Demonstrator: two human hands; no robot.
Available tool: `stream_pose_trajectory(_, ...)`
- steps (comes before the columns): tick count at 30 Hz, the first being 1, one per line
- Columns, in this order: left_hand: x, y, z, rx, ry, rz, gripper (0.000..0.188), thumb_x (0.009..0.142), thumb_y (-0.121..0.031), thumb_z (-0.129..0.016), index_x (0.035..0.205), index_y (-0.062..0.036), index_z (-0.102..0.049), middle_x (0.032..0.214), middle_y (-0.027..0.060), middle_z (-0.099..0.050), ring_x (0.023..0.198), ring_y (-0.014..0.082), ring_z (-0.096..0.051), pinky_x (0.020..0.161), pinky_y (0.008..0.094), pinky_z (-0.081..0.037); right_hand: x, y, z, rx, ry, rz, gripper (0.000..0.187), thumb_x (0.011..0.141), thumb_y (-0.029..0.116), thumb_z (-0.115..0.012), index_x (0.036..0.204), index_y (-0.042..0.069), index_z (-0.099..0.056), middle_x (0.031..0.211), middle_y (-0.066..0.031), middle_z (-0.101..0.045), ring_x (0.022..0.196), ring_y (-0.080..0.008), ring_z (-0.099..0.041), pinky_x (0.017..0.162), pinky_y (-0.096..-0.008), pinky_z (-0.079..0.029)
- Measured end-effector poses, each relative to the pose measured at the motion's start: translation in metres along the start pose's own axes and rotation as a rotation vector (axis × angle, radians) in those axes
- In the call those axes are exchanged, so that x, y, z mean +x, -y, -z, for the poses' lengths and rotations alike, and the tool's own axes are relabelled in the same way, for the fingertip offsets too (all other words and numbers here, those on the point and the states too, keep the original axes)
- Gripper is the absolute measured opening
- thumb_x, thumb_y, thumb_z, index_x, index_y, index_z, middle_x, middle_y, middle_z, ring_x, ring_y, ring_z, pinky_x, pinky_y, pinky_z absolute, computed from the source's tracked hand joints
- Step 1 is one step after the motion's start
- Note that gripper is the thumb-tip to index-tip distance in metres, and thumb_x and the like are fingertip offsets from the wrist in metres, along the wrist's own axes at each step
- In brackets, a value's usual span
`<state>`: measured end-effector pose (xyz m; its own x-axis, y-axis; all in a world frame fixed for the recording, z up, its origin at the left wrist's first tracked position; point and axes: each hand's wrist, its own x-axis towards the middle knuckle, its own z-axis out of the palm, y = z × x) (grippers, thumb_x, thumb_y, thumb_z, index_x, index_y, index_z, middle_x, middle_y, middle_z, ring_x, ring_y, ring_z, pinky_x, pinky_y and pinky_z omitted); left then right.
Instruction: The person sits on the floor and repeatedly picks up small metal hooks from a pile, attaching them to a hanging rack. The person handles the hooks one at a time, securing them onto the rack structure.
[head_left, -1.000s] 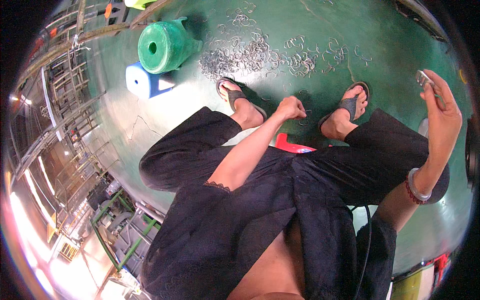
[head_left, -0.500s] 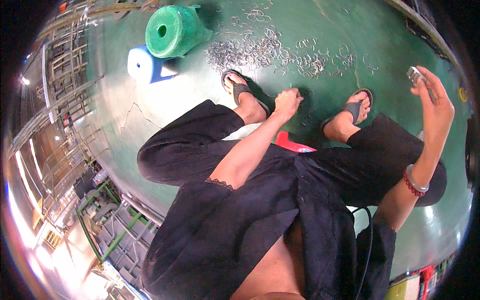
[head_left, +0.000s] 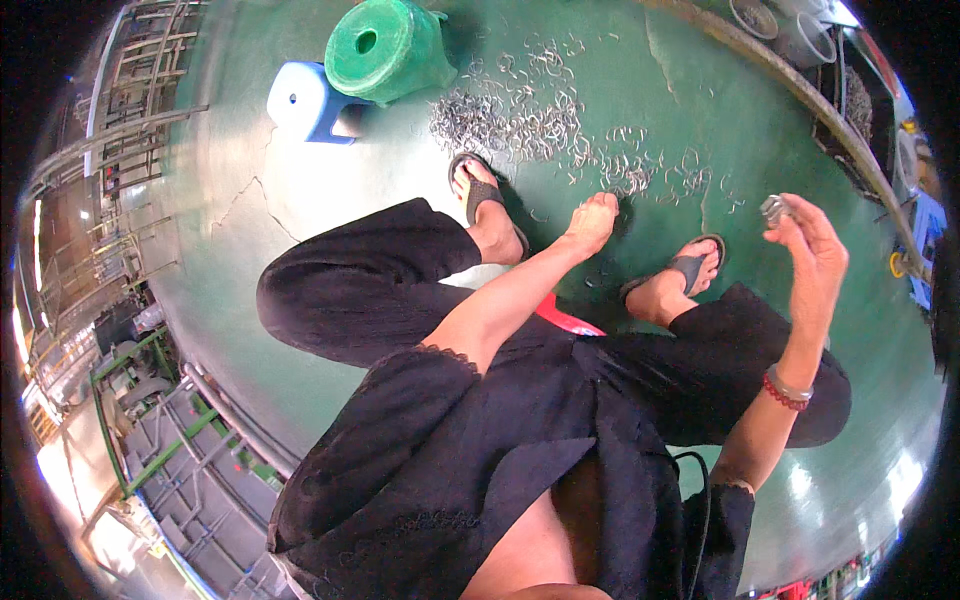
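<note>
A loose spread of small curved metal pieces (head_left: pixel 515 125) lies on the green floor beyond my feet. At its near right edge is my left hand (head_left: pixel 594 224), fingers curled together and pointing down; whatever they pinch, if anything, is hidden. My right hand (head_left: pixel 815 245) is raised off to the right, above the floor. Between its thumb and fingers it grips a small bunch of shiny metal pieces (head_left: pixel 773 208), too small to make out singly.
A green round stool (head_left: pixel 385 52) and a blue-and-white stool (head_left: pixel 300 102) stand left of the metal pieces. Something red (head_left: pixel 568 317) shows between my legs. Metal racks (head_left: pixel 130 120) line the left side; a curved rail (head_left: pixel 770 70) and buckets (head_left: pixel 805 40) are at the far right.
The view has shifted, showing more at the right. My right hand has come lower and nearer, still gripping the metal pieces. My left hand has moved slightly right toward the scattered pieces.
</note>
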<state>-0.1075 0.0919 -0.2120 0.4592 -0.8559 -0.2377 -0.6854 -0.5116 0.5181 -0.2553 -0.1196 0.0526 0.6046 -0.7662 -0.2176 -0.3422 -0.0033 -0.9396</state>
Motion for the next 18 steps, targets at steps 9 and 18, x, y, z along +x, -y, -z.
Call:
stream_pose_trajectory(9, 0.075, -0.099, 0.200, -1.301, -0.177, 0.038, 0.014, 0.085, -0.011, -0.063, 0.096, -0.0024, -0.065, 0.082, 0.0053, -0.065, 0.067, 0.0117, -0.063, 0.062, 0.0275, -0.051, 0.041, 0.009, -0.065, 0.253, 0.014, -0.043, 0.018, 0.081, -0.002, -0.063, 0.098, -0.004, -0.064, 0.085, -0.0098, -0.067, 0.071, -0.0132, -0.063, 0.061, -0.0257, -0.054)
stream_pose_trajectory(18, 0.058, -0.133, 0.270, -0.583, -0.558, -0.391, 0.015, 0.080, -0.015, -0.068, 0.091, -0.0056, -0.066, 0.100, 0.0095, -0.064, 0.083, 0.0216, -0.063, 0.075, 0.0321, -0.049, 0.051, 0.063, -0.099, 0.490, -0.035, 0.185, 0.017, 0.082, -0.005, -0.061, 0.099, -0.006, -0.060, 0.091, -0.0115, -0.065, 0.076, -0.0141, -0.063, 0.063, -0.0252, -0.055)
